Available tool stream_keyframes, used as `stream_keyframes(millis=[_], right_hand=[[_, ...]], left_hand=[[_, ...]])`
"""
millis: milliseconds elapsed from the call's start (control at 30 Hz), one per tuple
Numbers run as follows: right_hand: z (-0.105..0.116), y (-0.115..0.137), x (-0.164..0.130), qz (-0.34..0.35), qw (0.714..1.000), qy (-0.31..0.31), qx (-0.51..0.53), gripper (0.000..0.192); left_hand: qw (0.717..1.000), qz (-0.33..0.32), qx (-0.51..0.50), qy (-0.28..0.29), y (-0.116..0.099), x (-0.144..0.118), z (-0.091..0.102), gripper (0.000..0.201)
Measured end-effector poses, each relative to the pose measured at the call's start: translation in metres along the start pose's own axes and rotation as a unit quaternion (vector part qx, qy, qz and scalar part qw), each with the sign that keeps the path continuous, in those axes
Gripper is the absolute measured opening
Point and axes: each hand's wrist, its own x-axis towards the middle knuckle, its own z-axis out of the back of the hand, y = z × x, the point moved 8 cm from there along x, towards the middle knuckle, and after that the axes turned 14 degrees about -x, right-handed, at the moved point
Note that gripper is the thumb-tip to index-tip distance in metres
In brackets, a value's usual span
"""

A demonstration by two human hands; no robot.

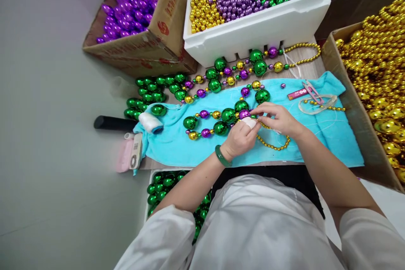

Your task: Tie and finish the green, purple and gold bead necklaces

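Observation:
A bead necklace (pixel 228 116) of large green, purple and gold balls lies on a turquoise towel (pixel 171 145). Its small gold beads form a loop below my hands. My left hand (pixel 240 137), with white tape on a finger and a green bangle at the wrist, is closed on the strand beside a purple ball. Close against it, my right hand (pixel 280 120) pinches the same strand near small green beads. The exact spot between the fingertips is hidden. A second, longer bead strand (pixel 215 86) lies behind, along the towel's far edge.
A white foam box (pixel 253 29) of small beads stands at the back. Cardboard boxes hold purple balls (pixel 133 8) and gold bead strings (pixel 379 71). A thread spool (pixel 151 123) lies left; pink thread snips (pixel 312 93) and a small box (pixel 297 94) lie right.

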Motion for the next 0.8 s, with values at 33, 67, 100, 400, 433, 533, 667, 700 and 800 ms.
stream_keyframes(millis=[33, 67, 100, 400, 433, 533, 667, 700, 800], right_hand=[[0.0, 0.001, 0.001, 0.003, 1.0, 0.004, 0.003, 0.029], [0.001, 0.002, 0.002, 0.006, 1.0, 0.007, 0.005, 0.03], [0.001, 0.004, 0.003, 0.009, 1.0, 0.009, 0.007, 0.031], [-0.003, 0.003, 0.008, 0.012, 0.999, 0.043, 0.009, 0.032], [-0.004, 0.002, 0.008, 0.01, 0.999, 0.047, 0.024, 0.032], [-0.007, -0.006, 0.006, -0.018, 0.993, 0.063, 0.099, 0.028], [-0.012, -0.016, 0.005, -0.076, 0.975, 0.092, 0.188, 0.022], [-0.014, -0.018, 0.005, -0.09, 0.97, 0.094, 0.206, 0.02], [-0.019, -0.024, 0.004, -0.132, 0.955, 0.093, 0.25, 0.022]], left_hand=[[1.0, 0.006, -0.013, 0.001, 0.003, -0.001, 0.0, 0.031], [1.0, 0.011, -0.026, 0.002, 0.005, -0.002, -0.001, 0.031], [0.999, 0.018, -0.041, 0.003, 0.007, -0.003, 0.0, 0.03], [0.995, 0.013, -0.092, -0.032, 0.005, 0.004, 0.001, 0.022], [0.995, 0.006, -0.091, -0.043, 0.003, 0.006, 0.003, 0.02], [0.99, 0.027, -0.127, -0.06, 0.004, 0.01, 0.005, 0.018], [0.978, 0.081, -0.173, -0.089, 0.009, 0.01, 0.01, 0.016], [0.974, 0.086, -0.181, -0.102, 0.009, 0.01, 0.012, 0.016], [0.969, 0.098, -0.196, -0.116, 0.009, 0.009, 0.015, 0.016]])
